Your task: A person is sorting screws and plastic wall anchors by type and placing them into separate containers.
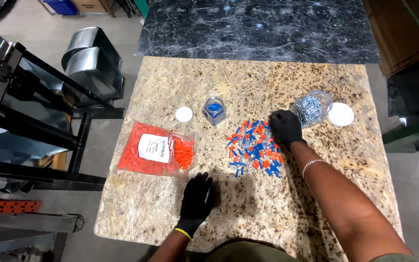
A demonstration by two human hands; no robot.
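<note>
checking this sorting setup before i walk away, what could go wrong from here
The clear jar of silvery metal parts lies tipped on its side with its white lid off, so more could spill. The right hand is at the mixed pile of blue and orange connectors; a sweep might scatter them. The small jar of blue pieces stands open nearby and could be knocked.

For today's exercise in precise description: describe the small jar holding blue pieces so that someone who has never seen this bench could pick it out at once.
Start at the speckled chipboard bench top and find the mixed orange-and-blue pile at its middle. Just up and left of it stands the small clear jar, a small white lid lying to its left. Unlike the bigger tipped jar of silvery pieces by the right hand, it stands upright and holds only blue.
</note>
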